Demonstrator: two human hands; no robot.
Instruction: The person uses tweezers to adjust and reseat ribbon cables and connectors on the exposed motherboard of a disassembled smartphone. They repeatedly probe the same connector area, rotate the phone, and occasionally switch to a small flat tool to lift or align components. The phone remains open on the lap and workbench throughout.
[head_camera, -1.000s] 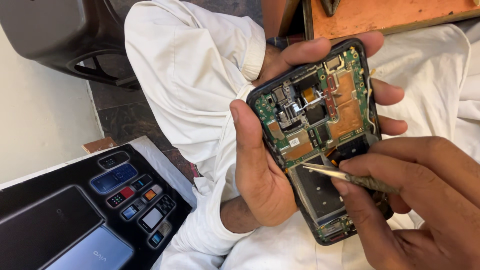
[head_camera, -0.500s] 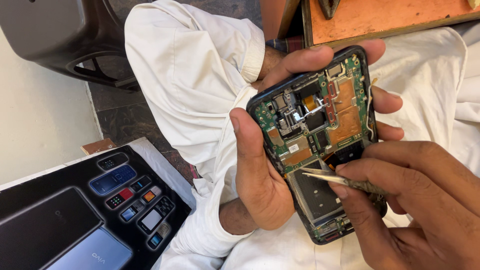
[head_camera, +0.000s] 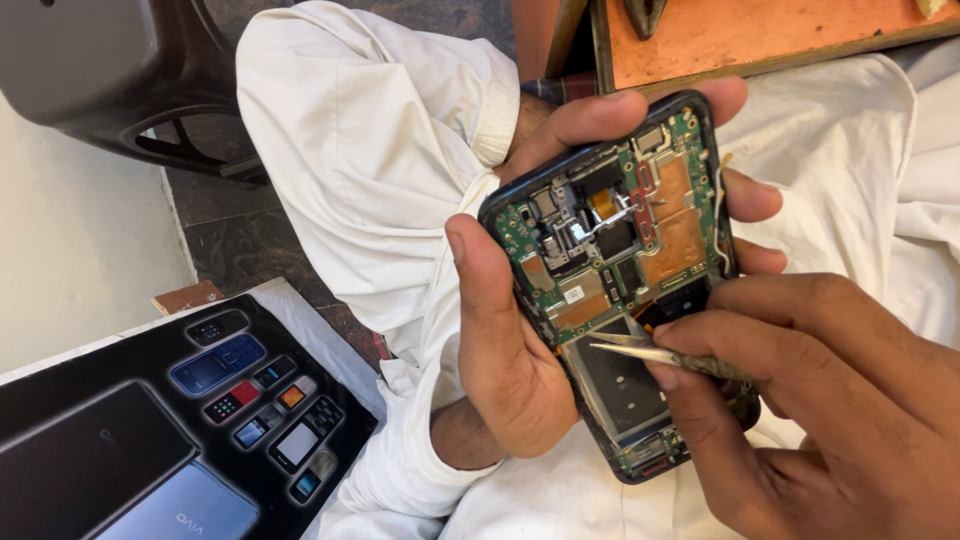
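My left hand (head_camera: 520, 340) grips an opened phone (head_camera: 620, 260) from below, thumb along its left edge and fingers curled over its top and right side. The phone's back is off, showing green circuit boards, copper shields and a dark metal plate. My right hand (head_camera: 820, 400) pinches a pair of metal tweezers (head_camera: 650, 352) whose tips rest on the upper edge of the dark plate, near the phone's middle. Both hands hover over my lap in white cloth.
A dark poster (head_camera: 170, 430) picturing several phones lies at the lower left on the floor. A dark plastic stool (head_camera: 100, 80) stands at the upper left. An orange wooden board (head_camera: 780, 35) lies along the top edge.
The tweezers' tips have slid slightly leftward over the dark plate. The phone has stayed in my left hand with nearly the same tilt.
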